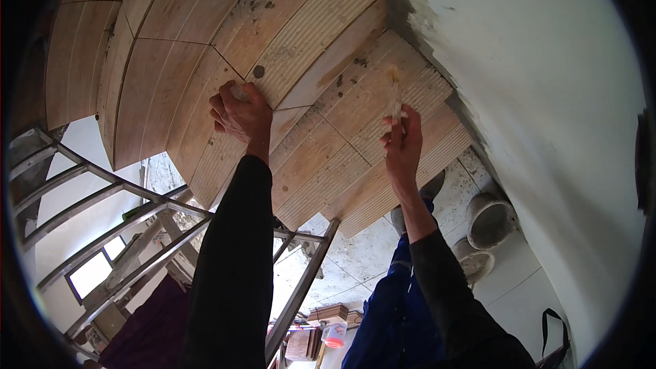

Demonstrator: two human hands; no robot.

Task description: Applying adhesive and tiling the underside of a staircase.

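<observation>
The right hand (402,142), right of the frame's centre, pinches a thin pale stick-like tool (394,96) between thumb and fingertips; the tool's long axis runs nearly straight up the picture, its lower end held in the fingers and its upper tip pointing toward the top of the frame, resting against the wood-look tiles (321,68); what kind of tool it is cannot be told (it is blurred and narrow). The tool thus stands directly above the right hand, on the ribbed tile just left of the white plastered wall (547,96). The left hand (239,115), left of centre, is curled closed with its knuckles pressed to the tiles at a joint where several meet; a small pale piece shows at its fingertips, too small to name. Lower left, a metal ladder frame (123,219) slants across; lower right, two grey buckets (488,222) sit on the floor beside blue trouser legs (396,307).
</observation>
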